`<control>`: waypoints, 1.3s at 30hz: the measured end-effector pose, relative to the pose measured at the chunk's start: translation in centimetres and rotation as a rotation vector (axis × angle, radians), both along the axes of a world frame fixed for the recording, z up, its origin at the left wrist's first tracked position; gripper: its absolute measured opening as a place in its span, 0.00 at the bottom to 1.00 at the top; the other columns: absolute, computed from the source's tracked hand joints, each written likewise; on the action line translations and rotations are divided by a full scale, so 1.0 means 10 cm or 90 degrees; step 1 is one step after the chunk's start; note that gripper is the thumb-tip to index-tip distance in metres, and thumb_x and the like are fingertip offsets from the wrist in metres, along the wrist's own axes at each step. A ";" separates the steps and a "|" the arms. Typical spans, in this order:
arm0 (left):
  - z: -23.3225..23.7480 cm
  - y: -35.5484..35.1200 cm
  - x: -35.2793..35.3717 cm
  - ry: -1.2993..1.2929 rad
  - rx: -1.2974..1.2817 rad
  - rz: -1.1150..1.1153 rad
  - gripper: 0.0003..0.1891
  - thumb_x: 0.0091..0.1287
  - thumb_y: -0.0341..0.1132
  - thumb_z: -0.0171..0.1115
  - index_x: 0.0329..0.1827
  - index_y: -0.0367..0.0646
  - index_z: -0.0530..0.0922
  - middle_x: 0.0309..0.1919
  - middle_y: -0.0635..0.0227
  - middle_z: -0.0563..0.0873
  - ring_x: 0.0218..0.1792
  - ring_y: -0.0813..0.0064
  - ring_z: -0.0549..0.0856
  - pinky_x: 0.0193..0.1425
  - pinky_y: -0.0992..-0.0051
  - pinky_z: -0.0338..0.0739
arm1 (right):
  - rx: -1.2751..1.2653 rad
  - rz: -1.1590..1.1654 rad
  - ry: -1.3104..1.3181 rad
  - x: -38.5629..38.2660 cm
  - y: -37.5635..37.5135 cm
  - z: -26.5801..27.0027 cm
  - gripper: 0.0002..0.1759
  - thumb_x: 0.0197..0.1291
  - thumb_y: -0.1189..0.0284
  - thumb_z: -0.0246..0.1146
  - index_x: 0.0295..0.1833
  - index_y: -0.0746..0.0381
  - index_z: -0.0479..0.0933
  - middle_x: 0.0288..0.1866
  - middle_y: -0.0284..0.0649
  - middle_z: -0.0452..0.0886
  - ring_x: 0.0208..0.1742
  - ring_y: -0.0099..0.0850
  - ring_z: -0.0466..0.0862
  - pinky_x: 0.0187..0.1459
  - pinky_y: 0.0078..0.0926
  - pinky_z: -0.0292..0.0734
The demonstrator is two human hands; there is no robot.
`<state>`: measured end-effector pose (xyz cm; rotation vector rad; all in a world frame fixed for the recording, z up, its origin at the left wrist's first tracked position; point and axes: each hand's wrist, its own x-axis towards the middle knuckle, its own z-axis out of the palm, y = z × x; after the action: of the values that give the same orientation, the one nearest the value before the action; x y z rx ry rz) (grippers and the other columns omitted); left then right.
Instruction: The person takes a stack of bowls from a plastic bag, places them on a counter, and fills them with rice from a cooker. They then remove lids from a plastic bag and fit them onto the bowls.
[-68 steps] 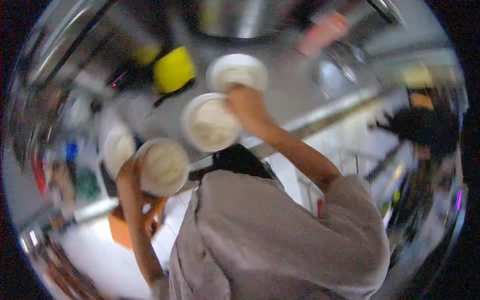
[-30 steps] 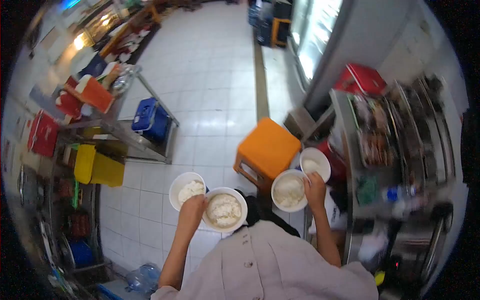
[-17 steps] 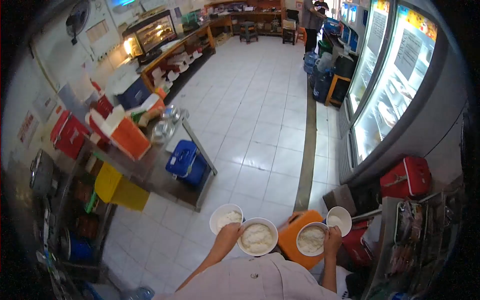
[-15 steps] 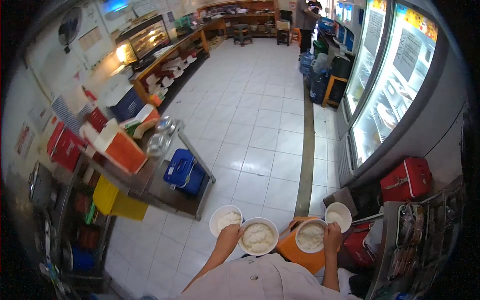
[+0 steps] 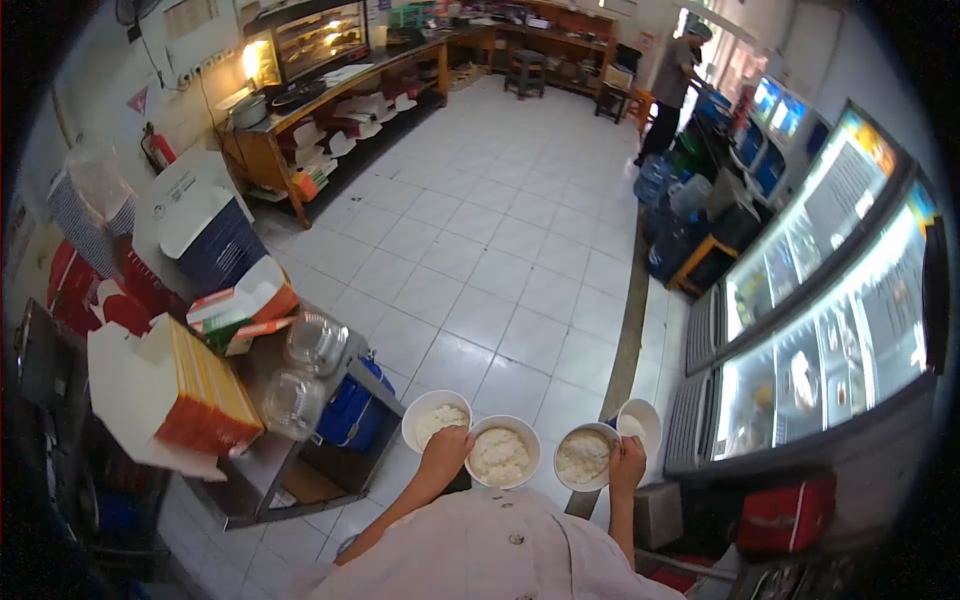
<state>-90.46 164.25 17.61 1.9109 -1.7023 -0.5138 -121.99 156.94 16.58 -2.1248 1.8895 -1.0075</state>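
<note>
Far left: orange-and-white carton (image 5: 190, 405) lying open on the steel table (image 5: 262, 462), two clear plastic jars (image 5: 296, 400) just beside it at the table's near corner, and a smaller green-orange box (image 5: 245, 305) behind them. A blue container (image 5: 352, 415) sits on the floor under the table edge. Further back on the left is a dark blue cooler with a white lid (image 5: 200, 225), then a wooden counter (image 5: 335, 95) with a lit display case (image 5: 305, 35) on top. White tile floor (image 5: 500, 240) fills the middle. Bottom centre, the left hand (image 5: 445, 448) is gripping two white bowls of rice at once, pinched where the rims meet: the outer left bowl (image 5: 430, 420) and the inner left bowl (image 5: 500, 452), side by side and touching, held level in front of the chest over the floor, just right of the table corner. The light shirt (image 5: 490, 550) is below them. A small gap, then the right hand (image 5: 628, 460) is also clamped on two bowls: the inner right bowl (image 5: 583, 457) full of rice, and the small right bowl (image 5: 640, 422) behind it with less in it, rims touching. How the fingers sit under the bowls is hidden. All four bowls sit in a rough row, upright. To the right are lit glass-door fridges (image 5: 830, 330) along the wall and a red cooler box (image 5: 785, 515) on the floor below them. Far back on the right, another person (image 5: 675, 85) stands near blue water jugs (image 5: 655, 180), well apart from the bowls.
</note>
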 end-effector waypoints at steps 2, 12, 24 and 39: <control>-0.08 -0.55 0.29 0.003 -0.008 -0.003 0.14 0.61 0.35 0.53 0.24 0.33 0.76 0.25 0.48 0.80 0.30 0.52 0.81 0.38 0.60 0.75 | -0.005 0.000 -0.003 0.28 -0.43 -0.03 0.06 0.51 0.77 0.58 0.33 0.69 0.76 0.30 0.48 0.73 0.33 0.46 0.76 0.36 0.38 0.70; 0.08 -2.90 1.48 0.036 -0.010 0.160 0.14 0.59 0.36 0.55 0.24 0.31 0.76 0.24 0.46 0.79 0.29 0.48 0.79 0.36 0.57 0.72 | 0.051 0.039 0.060 1.32 -3.07 -0.18 0.05 0.52 0.76 0.59 0.29 0.67 0.74 0.30 0.48 0.72 0.35 0.48 0.74 0.37 0.41 0.70; 0.17 -5.14 3.52 0.023 0.029 0.506 0.13 0.59 0.34 0.56 0.24 0.29 0.76 0.23 0.43 0.79 0.28 0.47 0.80 0.34 0.56 0.72 | 0.034 0.285 0.027 3.91 -6.94 0.23 0.05 0.48 0.79 0.60 0.34 0.67 0.76 0.33 0.46 0.75 0.39 0.44 0.76 0.40 0.37 0.72; 0.36 -9.02 6.62 0.019 -0.033 0.476 0.12 0.59 0.31 0.57 0.22 0.29 0.75 0.21 0.43 0.77 0.26 0.46 0.78 0.30 0.57 0.69 | 0.033 0.283 -0.045 6.92 -10.14 0.34 0.06 0.51 0.75 0.60 0.32 0.67 0.77 0.26 0.45 0.72 0.27 0.41 0.74 0.30 0.33 0.69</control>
<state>-24.24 74.01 21.19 2.2835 -0.8544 -0.1951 -52.78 55.52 20.02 -2.2946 1.3057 -0.9059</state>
